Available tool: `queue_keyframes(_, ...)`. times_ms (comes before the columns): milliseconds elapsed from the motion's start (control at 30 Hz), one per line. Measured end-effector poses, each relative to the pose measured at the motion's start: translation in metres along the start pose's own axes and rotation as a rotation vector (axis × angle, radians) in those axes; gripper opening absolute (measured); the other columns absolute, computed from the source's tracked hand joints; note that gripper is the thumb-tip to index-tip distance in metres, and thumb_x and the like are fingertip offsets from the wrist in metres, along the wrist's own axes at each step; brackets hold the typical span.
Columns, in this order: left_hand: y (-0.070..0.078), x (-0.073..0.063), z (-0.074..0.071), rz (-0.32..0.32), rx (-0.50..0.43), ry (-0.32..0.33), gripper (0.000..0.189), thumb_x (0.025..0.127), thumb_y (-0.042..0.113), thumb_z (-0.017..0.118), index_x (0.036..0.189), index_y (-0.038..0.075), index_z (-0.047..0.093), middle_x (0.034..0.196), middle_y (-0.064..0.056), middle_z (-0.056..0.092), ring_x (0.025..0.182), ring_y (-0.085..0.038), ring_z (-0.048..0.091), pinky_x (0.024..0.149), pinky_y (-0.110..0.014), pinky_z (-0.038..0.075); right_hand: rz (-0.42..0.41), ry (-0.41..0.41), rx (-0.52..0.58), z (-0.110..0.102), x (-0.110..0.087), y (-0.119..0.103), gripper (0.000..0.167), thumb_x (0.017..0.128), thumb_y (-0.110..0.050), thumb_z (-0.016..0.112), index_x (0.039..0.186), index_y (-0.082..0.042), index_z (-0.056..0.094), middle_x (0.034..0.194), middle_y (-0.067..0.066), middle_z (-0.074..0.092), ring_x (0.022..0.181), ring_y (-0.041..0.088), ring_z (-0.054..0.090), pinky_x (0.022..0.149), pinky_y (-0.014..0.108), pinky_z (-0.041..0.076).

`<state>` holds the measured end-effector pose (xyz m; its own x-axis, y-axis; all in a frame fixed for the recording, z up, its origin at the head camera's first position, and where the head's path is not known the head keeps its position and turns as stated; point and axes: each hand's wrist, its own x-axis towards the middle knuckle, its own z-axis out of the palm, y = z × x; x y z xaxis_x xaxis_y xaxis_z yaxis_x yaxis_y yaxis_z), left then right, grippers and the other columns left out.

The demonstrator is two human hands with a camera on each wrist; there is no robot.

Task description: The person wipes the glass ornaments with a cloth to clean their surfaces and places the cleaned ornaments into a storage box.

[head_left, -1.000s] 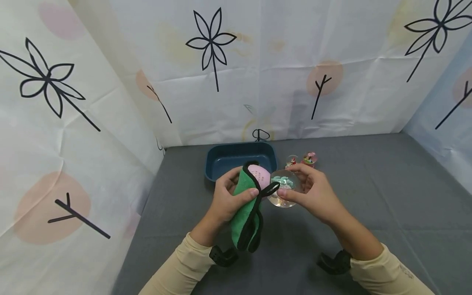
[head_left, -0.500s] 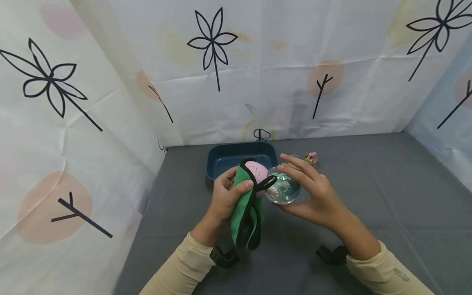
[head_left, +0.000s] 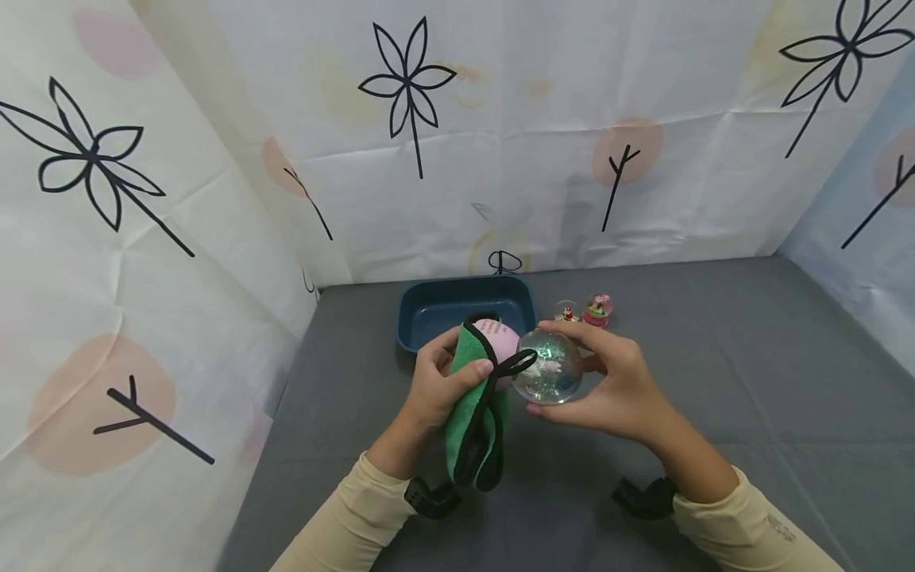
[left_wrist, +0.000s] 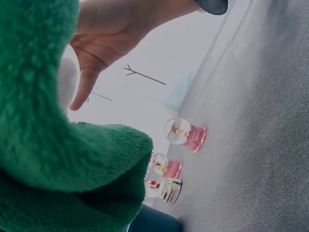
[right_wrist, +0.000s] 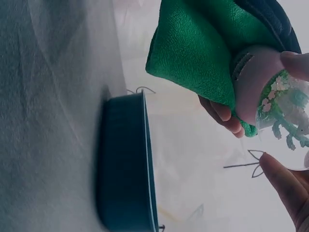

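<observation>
Between my hands is a snow globe (head_left: pixel 546 369) lying on its side, with a clear ball and a pink base (right_wrist: pixel 256 82). My left hand (head_left: pixel 445 385) grips the base through a folded green cloth (head_left: pixel 466 421) with black edging and a black loop. My right hand (head_left: pixel 620 380) holds the clear ball, fingers over the top and thumb underneath. Glitter floats inside; the right wrist view shows turquoise and pink flower shapes in the ball. Cloth hides part of the base and some of my left fingers.
A dark blue rectangular bin (head_left: pixel 457 308) stands behind my hands. Right of it are a small snow globe with a red figure (head_left: pixel 567 312) and a pink-based one (head_left: pixel 597 310). A third, pink-based snow globe (left_wrist: pixel 196 139) shows in the left wrist view.
My right fingers lifted off the ball and took hold again, the thumb shifting from its front to its underside. The ball's contents look turned and swirling. My left hand keeps its grip on the cloth.
</observation>
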<state>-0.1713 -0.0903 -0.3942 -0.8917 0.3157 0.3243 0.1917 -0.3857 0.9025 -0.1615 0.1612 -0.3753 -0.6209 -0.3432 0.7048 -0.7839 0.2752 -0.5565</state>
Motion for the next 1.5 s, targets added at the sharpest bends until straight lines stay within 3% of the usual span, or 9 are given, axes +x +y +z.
queue_keyframes(100, -0.001, 0.000, -0.001, 0.014, 0.021, 0.009, 0.062, 0.091, 0.024, 0.079, 0.136, -0.012, 0.058, 0.106, -0.001, 0.072, 0.087, -0.008, 0.073, 0.076, -0.024, 0.065, 0.106, 0.004, 0.032, 0.002, -0.002, -0.001, 0.093, 0.052, -0.002, 0.105, 0.137, -0.007, 0.068, 0.125, 0.010, 0.074, 0.095, 0.006, 0.072, 0.069, 0.019, 0.063)
queue_keyframes(233, -0.001, 0.000, -0.001, 0.073, 0.066, 0.003, 0.067, 0.089, 0.026, 0.083, 0.138, -0.013, 0.057, 0.107, -0.001, 0.072, 0.087, -0.008, 0.072, 0.075, -0.022, 0.064, 0.233, 0.002, 0.135, 0.005, -0.003, 0.000, 0.081, 0.061, 0.002, 0.100, 0.134, -0.008, 0.068, 0.120, 0.004, 0.075, 0.088, 0.010, 0.073, 0.069, 0.024, 0.064)
queue_keyframes(467, -0.002, 0.001, -0.002, 0.128, 0.140, 0.015, 0.073, 0.086, 0.031, 0.088, 0.140, -0.009, 0.059, 0.114, -0.002, 0.073, 0.091, -0.009, 0.072, 0.075, -0.021, 0.063, 0.389, -0.014, 0.375, 0.006, -0.001, 0.002, 0.058, 0.076, 0.011, 0.086, 0.130, 0.006, 0.065, 0.112, -0.006, 0.075, 0.088, 0.011, 0.074, 0.073, 0.028, 0.066)
queue_keyframes(633, 0.000, 0.001, -0.004, 0.162, 0.179, 0.001, 0.078, 0.084, 0.034, 0.090, 0.142, -0.008, 0.058, 0.118, -0.004, 0.071, 0.095, -0.011, 0.072, 0.078, -0.023, 0.063, 0.546, -0.068, 0.578, 0.004, 0.000, 0.000, 0.052, 0.091, -0.006, 0.078, 0.135, 0.013, 0.057, 0.110, -0.001, 0.075, 0.090, 0.011, 0.075, 0.074, 0.031, 0.067)
queue_keyframes(900, 0.003, 0.002, -0.006, 0.199, 0.201, -0.012, 0.083, 0.082, 0.035, 0.091, 0.145, -0.006, 0.057, 0.127, -0.017, 0.069, 0.106, -0.013, 0.072, 0.085, -0.025, 0.063, 0.642, -0.146, 0.883, 0.001, 0.000, 0.004, 0.039, 0.107, -0.037, 0.061, 0.135, -0.010, 0.061, 0.115, 0.005, 0.074, 0.096, 0.019, 0.079, 0.076, 0.037, 0.068)
queue_keyframes(1033, 0.003, 0.002, -0.007, 0.216, 0.190, -0.013, 0.084, 0.082, 0.034, 0.091, 0.145, -0.008, 0.055, 0.125, -0.009, 0.071, 0.105, -0.013, 0.072, 0.084, -0.024, 0.063, 0.672, -0.109, 0.875, 0.001, 0.000, 0.003, 0.043, 0.105, -0.045, 0.061, 0.133, -0.013, 0.061, 0.115, 0.004, 0.073, 0.096, 0.018, 0.077, 0.075, 0.034, 0.067)
queue_keyframes(1200, 0.005, 0.004, -0.011, 0.245, 0.158, 0.003, 0.083, 0.083, 0.033, 0.091, 0.143, -0.012, 0.054, 0.122, -0.002, 0.074, 0.102, -0.011, 0.074, 0.081, -0.023, 0.064, 0.662, -0.030, 0.854, -0.002, 0.001, 0.002, 0.036, 0.107, -0.037, 0.057, 0.134, -0.013, 0.061, 0.116, 0.003, 0.073, 0.097, 0.019, 0.078, 0.075, 0.035, 0.067)
queue_keyframes(1400, 0.012, 0.008, -0.019, 0.268, 0.027, -0.010, 0.075, 0.088, 0.022, 0.088, 0.142, -0.013, 0.052, 0.131, -0.015, 0.073, 0.109, -0.023, 0.078, 0.092, -0.040, 0.065, 0.618, 0.126, 0.773, -0.016, 0.004, 0.000, 0.027, 0.102, -0.014, 0.064, 0.129, -0.013, 0.068, 0.121, 0.003, 0.069, 0.101, 0.015, 0.074, 0.076, 0.034, 0.067)
queue_keyframes(1500, 0.014, 0.011, -0.022, 0.276, -0.004, -0.002, 0.072, 0.087, 0.019, 0.087, 0.141, -0.012, 0.053, 0.130, -0.018, 0.072, 0.108, -0.025, 0.078, 0.092, -0.049, 0.064, 0.609, 0.199, 0.710, -0.021, 0.008, 0.000, 0.031, 0.098, -0.001, 0.067, 0.126, -0.013, 0.071, 0.115, 0.001, 0.071, 0.093, 0.010, 0.072, 0.068, 0.026, 0.064)
